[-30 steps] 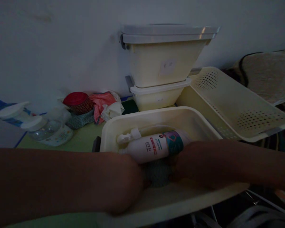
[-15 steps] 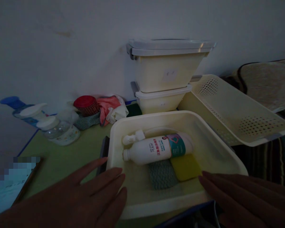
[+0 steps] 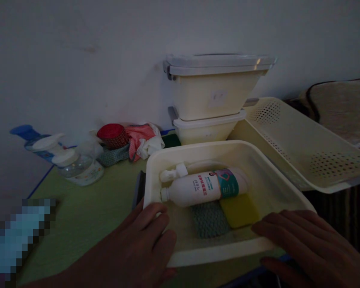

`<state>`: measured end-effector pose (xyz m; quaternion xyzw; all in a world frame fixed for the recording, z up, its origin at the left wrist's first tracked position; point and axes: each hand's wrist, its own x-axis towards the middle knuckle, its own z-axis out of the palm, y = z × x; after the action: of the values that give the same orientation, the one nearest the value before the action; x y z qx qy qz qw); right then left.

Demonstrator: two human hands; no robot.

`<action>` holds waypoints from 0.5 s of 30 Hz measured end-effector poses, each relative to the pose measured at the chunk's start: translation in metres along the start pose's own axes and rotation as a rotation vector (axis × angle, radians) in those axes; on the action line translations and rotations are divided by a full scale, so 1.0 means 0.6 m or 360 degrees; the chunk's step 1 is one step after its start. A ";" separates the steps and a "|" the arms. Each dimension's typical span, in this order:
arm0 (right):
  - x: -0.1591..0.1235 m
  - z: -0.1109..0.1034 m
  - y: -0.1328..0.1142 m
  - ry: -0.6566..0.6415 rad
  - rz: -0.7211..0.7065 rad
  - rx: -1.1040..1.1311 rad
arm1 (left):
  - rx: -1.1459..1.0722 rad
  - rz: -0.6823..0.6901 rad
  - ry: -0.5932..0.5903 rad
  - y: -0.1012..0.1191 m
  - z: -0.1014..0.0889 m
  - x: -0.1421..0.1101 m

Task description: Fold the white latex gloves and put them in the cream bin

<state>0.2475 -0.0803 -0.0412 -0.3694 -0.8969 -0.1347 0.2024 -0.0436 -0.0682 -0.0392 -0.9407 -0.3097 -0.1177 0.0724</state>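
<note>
An uncovered cream plastic storage box (image 3: 210, 256) stands in front of me. My left hand (image 3: 147, 236) is closed over its left rim, fingers curled inside. At the front right corner my right hand (image 3: 303, 240) holds the rim, fingers over the top and thumb low on the outside. Inside the box lies a white bottle (image 3: 195, 190) with a green and pink label, on its side. Behind its neck is a white spray head (image 3: 174, 173). A grey-green knitted cloth (image 3: 210, 220) and a yellow sponge or cloth (image 3: 241, 212) lie in front of the bottle.
Two lidded boxes (image 3: 213, 96) are stacked by the wall. To their right is a perforated basket (image 3: 306, 148). Pump bottles (image 3: 81, 172), a red round container (image 3: 111, 136) and crumpled cloths (image 3: 141, 138) stand back left on the green table (image 3: 87, 216). A pixelated screen-like object (image 3: 18, 236) lies left.
My left hand has moved right and closed on the box's left rim. My right hand has settled over the front right corner, its thumb now showing below. The view has shifted slightly.
</note>
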 end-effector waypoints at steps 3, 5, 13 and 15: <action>0.016 -0.005 0.012 0.0010 0.0017 -0.0006 | -0.0022 -0.0025 -0.0122 -0.003 -0.011 0.023; 0.024 -0.008 0.022 0.0018 0.0028 0.0008 | -0.0051 -0.0006 -0.0181 -0.007 -0.015 0.039; 0.035 0.001 0.069 -0.0051 0.0127 0.0021 | -0.0229 -0.0028 -0.0343 -0.032 -0.010 0.096; 0.038 0.006 0.085 -0.0072 0.0125 0.0025 | -0.0205 -0.0007 -0.0331 -0.037 -0.009 0.111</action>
<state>0.2683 -0.0300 -0.0291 -0.4056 -0.8871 -0.1112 0.1902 -0.0060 -0.0142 -0.0146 -0.9499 -0.3094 -0.0395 -0.0211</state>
